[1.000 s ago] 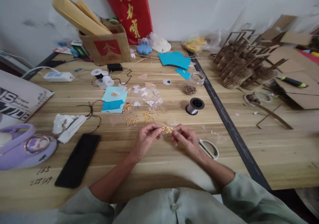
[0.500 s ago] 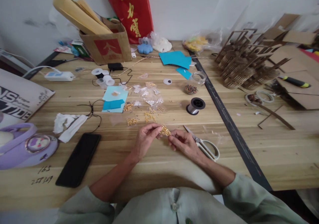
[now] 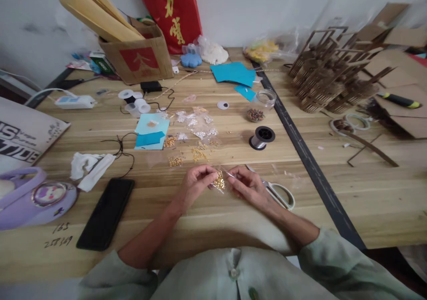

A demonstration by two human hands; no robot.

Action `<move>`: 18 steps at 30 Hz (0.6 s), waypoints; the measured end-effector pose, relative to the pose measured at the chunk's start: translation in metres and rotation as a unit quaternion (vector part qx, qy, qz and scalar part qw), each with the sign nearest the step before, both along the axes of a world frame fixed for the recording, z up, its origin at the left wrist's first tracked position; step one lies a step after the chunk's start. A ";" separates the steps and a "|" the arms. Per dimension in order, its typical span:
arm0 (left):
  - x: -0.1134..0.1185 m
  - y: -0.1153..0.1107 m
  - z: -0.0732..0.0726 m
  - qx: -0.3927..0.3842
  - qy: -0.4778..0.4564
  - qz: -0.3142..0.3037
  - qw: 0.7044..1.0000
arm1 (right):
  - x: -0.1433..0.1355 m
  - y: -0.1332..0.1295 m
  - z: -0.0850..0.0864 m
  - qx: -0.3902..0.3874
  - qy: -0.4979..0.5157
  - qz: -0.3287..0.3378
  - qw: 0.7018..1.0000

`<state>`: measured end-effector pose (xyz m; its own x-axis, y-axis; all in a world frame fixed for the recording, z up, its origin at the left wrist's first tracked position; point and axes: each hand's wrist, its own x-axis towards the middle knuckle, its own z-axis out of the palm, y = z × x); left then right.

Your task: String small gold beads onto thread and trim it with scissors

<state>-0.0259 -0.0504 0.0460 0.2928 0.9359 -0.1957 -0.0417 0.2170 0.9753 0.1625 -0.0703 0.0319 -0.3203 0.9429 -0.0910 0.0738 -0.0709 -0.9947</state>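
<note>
A small clear plastic bag of gold beads [image 3: 219,182] is stretched between my two hands over the near middle of the table. My left hand [image 3: 197,182] is closed, thumb and fingers pinching the bag's left side. On the other side my right hand [image 3: 246,183] pinches the clear plastic edge. Scissors with white handles [image 3: 279,194] lie partly behind my right hand. Just beyond the hands are loose piles of gold beads [image 3: 199,154] and small bags of silver pieces [image 3: 200,128]. A spool of thin wire [image 3: 262,138] stands to the right.
A black phone [image 3: 106,213] and a purple bag-shaped object [image 3: 40,197] lie at left. Blue card sheets [image 3: 233,74], a jar of dark beads [image 3: 256,114] and a cardboard box [image 3: 136,59] stand farther back. Small woven baskets [image 3: 328,79] cluster at right.
My right hand has shifted slightly, and the clear plastic now shows stretched upward between the hands. The gold beads hang lower in the bag. The view has shifted a little.
</note>
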 end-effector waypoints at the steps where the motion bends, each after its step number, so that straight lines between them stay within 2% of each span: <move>1: 0.000 0.000 0.002 -0.005 0.009 -0.002 1.000 | 0.001 0.000 -0.001 0.003 -0.002 0.001 1.000; 5: 0.001 0.001 0.005 -0.016 0.029 0.011 0.999 | 0.001 0.001 -0.004 -0.011 0.037 0.011 0.999; 11: 0.000 0.002 0.004 0.005 0.044 0.019 0.999 | -0.002 0.003 -0.004 -0.039 0.105 -0.016 0.994; 15: 0.001 0.003 0.009 0.027 0.070 0.019 0.997 | -0.004 0.001 -0.010 -0.092 0.141 0.019 0.985; 18: 0.000 0.003 0.010 0.043 0.096 0.015 0.994 | -0.005 0.000 -0.012 -0.101 0.141 0.041 0.984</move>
<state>-0.0263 -0.0473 0.0560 0.2286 0.9595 -0.1649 0.1417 0.1348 0.9807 0.1577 -0.0702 0.0199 -0.4347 0.8845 -0.1696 -0.1893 -0.2739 -0.9430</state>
